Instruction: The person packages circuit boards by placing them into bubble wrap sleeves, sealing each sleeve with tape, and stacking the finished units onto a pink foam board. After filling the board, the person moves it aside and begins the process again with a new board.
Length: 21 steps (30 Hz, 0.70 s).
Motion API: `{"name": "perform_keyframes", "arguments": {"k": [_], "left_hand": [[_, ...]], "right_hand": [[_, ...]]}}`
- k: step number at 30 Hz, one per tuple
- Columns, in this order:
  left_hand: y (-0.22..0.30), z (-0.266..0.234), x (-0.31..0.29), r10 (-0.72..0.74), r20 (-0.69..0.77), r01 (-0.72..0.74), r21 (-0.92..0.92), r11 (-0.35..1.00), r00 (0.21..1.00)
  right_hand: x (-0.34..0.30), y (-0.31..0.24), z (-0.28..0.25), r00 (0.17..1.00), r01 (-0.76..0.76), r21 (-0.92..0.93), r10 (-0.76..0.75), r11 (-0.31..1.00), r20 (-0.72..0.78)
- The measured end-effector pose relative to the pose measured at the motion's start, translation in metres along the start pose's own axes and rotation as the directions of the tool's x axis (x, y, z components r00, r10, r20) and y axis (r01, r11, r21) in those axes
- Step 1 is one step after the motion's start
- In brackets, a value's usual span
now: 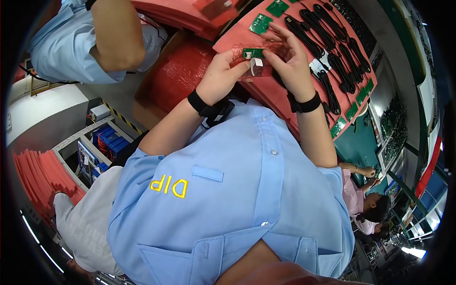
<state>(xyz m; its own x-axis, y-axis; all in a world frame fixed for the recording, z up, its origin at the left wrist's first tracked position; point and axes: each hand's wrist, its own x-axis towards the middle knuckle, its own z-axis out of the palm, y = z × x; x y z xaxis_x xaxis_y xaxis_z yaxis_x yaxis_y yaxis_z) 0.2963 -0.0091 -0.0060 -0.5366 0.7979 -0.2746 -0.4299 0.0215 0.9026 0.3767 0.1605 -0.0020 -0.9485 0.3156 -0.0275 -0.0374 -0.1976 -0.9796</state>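
Observation:
A small green circuit board (259,51) with a white connector is held between my two hands, with reddish see-through plastic wrap (270,46) around it. My left hand (223,71) pinches the board's left end between thumb and fingers. At the other end, the thumb of my right hand (292,61) presses on the board, its fingers raised and spread behind. Just below the board a curled whitish strip (256,66) stands out near my left thumb. What my fingertips do behind the wrap is partly hidden.
Pink foam sheet (266,90) lies under my hands, bearing several coiled black cables (327,35) and green boards (260,23). A carton lined with red bubble wrap (178,71) stands to the left. Another person's arm (116,35) is at upper left. Pink foam sheets (42,175) are stacked at far left.

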Motion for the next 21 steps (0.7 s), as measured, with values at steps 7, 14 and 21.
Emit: {"name": "perform_keyframes", "arguments": {"k": [7,14,21], "left_hand": [[0.0,-0.002,0.001,0.026,0.018,-0.026,-0.039,0.999,0.999],[0.0,-0.004,0.003,0.109,0.047,-0.112,0.067,0.991,0.993],[-0.004,-0.01,0.003,0.109,0.065,-0.118,0.154,0.981,0.992]], "right_hand": [[-0.015,-0.02,0.01,0.894,0.377,-0.745,-0.428,0.551,0.135],[-0.012,-0.02,0.012,0.823,0.445,-0.818,-0.526,0.364,0.214],[-0.005,-0.024,0.004,0.88,0.451,-0.696,-0.408,0.559,0.243]]}}
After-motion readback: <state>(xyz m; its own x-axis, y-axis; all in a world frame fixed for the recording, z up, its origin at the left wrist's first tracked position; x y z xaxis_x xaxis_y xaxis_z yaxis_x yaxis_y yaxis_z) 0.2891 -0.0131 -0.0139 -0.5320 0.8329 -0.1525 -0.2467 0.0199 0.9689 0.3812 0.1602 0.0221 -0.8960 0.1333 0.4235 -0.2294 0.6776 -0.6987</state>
